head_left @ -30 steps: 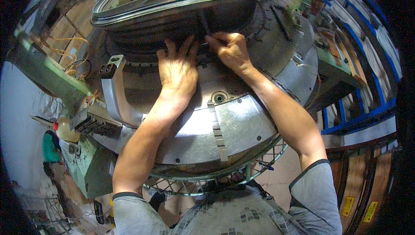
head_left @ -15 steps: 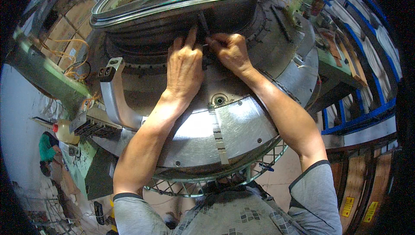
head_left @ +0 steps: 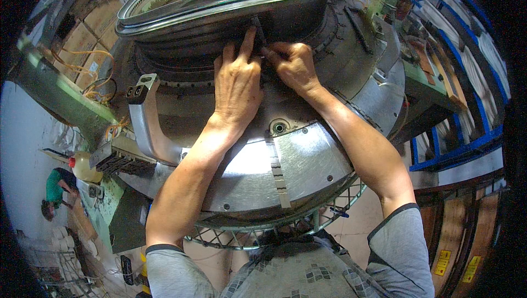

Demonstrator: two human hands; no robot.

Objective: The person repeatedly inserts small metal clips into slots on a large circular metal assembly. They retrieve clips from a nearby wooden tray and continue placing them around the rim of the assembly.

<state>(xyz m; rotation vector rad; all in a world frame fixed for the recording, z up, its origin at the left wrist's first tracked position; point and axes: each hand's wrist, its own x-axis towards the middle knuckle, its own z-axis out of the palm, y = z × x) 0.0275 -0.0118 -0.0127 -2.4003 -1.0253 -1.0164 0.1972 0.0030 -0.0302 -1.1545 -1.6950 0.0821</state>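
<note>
A big round metal machine fills the middle, with a ring-shaped silver rim (head_left: 230,5) above a dark curved wall (head_left: 181,48). My left hand (head_left: 238,89) is raised to that wall, its index finger stretched up to a narrow dark strip (head_left: 257,26). Beside it, my right hand (head_left: 293,66) is closed, thumb and index finger pinched near the strip's lower end. What lies in the pinch is too small and dark to make out. Below both hands is a shiny metal cover plate (head_left: 307,158) with a round hole fitting (head_left: 279,127).
A curved metal bracket (head_left: 148,125) rises left of my left forearm. Green machine arms (head_left: 68,96) flank the machine. At the far left, a person in green (head_left: 55,188) bends over near a pale container (head_left: 86,167) with a red cap. Blue racks (head_left: 455,158) stand at the right.
My left hand has shifted slightly up and right, its index finger reaching higher along the strip. The right hand stays almost still. The person at far left has moved a little.
</note>
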